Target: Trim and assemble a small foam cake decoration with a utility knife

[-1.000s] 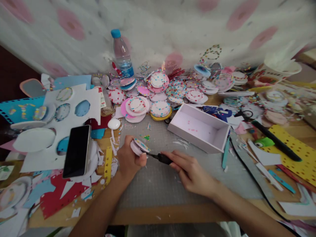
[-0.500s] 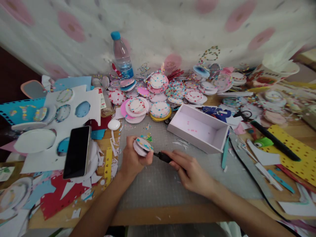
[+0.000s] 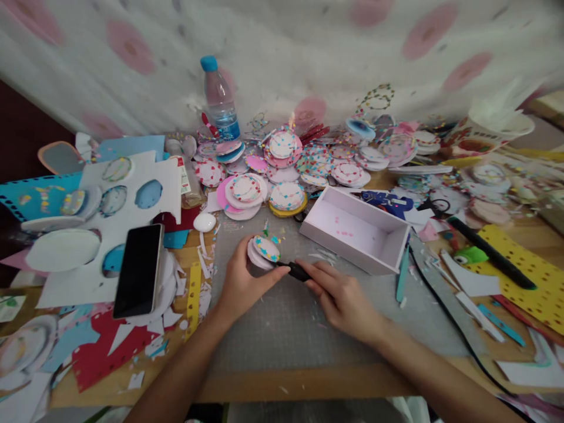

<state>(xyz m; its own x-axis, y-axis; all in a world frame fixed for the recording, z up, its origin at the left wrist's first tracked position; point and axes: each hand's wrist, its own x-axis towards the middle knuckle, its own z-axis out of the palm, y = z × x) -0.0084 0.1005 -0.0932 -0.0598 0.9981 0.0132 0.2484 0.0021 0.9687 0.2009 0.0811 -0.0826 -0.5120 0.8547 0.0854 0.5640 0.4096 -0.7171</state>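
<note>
A stacked paper disc point(image 3: 263, 251), speckled with coloured confetti, is pinched in the grip of the left hand point(image 3: 243, 281), just left of the white box point(image 3: 358, 228). A black-handled tool point(image 3: 296, 271) is clasped in the right hand point(image 3: 341, 298), its tip laid against the disc's edge. Many finished discs point(image 3: 286, 195) are piled behind the box, so this one is judged one among many, still being worked. Compared with a second ago, both hands are shifted nearer the box.
</note>
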